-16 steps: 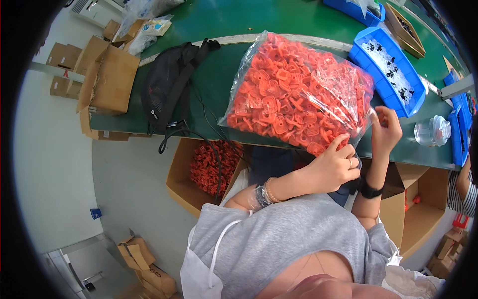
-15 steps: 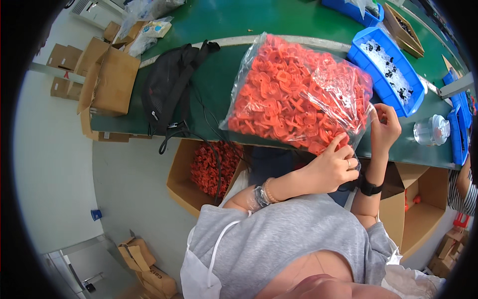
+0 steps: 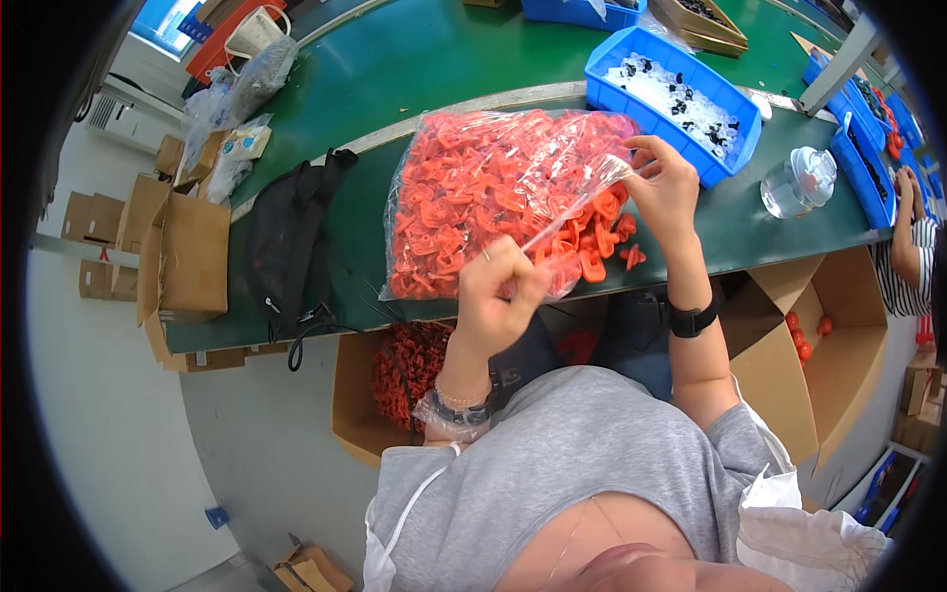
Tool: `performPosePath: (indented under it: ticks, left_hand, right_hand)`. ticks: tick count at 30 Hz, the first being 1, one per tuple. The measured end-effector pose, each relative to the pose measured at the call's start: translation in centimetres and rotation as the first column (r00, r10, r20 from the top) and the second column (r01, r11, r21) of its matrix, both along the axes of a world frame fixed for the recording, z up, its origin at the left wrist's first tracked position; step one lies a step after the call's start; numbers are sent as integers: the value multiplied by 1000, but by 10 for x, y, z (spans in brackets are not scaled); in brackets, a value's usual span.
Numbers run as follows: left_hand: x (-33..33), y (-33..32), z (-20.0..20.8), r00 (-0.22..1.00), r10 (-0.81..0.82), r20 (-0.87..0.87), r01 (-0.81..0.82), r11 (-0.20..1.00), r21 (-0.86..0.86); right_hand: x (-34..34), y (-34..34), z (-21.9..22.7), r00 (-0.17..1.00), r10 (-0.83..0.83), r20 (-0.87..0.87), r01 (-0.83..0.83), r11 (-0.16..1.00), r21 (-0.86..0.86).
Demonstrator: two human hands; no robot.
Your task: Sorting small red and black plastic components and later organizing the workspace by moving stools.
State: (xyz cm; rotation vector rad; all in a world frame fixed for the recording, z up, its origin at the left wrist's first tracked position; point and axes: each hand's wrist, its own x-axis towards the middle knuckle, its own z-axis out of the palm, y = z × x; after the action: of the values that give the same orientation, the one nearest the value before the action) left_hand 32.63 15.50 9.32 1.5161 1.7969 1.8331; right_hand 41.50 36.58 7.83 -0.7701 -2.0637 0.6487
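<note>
A large clear plastic bag (image 3: 473,187) full of red plastic parts lies on the green table in front of me. My left hand (image 3: 498,291) is closed on the near edge of the bag's mouth. Higher up and to the right, my right hand (image 3: 663,187) pinches the other side of the mouth. Between the two hands the film is stretched and the mouth gapes. Several loose red parts (image 3: 592,259) show at the opening, and one red part (image 3: 633,257) lies on the table just outside it.
A blue bin (image 3: 681,109) of clear and black pieces stands behind my right hand, with a lidded clear jar (image 3: 797,184) to its right. A black bag (image 3: 286,237) lies at left. Below the table edge are cardboard boxes (image 3: 360,405) holding red parts. Another person's arm (image 3: 903,237) shows far right.
The bag has been opened at its right end, and red parts now show at its mouth. My hands have moved apart, the left toward the left. The whole view has shifted.
</note>
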Motion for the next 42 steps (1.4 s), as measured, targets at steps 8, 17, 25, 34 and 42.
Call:
performPosePath:
  ticks: [8, 17, 25, 34, 42]
  left_hand:
    - [5, 31, -32, 941, 199, 273, -213, 977, 24]
    - [12, 46, -40, 939, 332, 92, -340, 936, 90]
    - [14, 50, -45, 928, 373, 13, -371, 920, 122]
    - [14, 51, -45, 900, 431, -68, -418, 896, 152]
    - [15, 51, -46, 896, 436, -82, -423, 895, 144]
  right_hand:
    - [3, 4, -29, 996, 88, -25, -92, 961, -261]
    - [2, 7, -42, 989, 77, -124, -105, 966, -238]
    - [15, 13, -36, 957, 247, -154, -290, 855, -429]
    - [90, -24, -26, 870, 4, -493, -164, 946, -281]
    - [118, -95, -138, 821, 442, 361, -386, 896, -218]
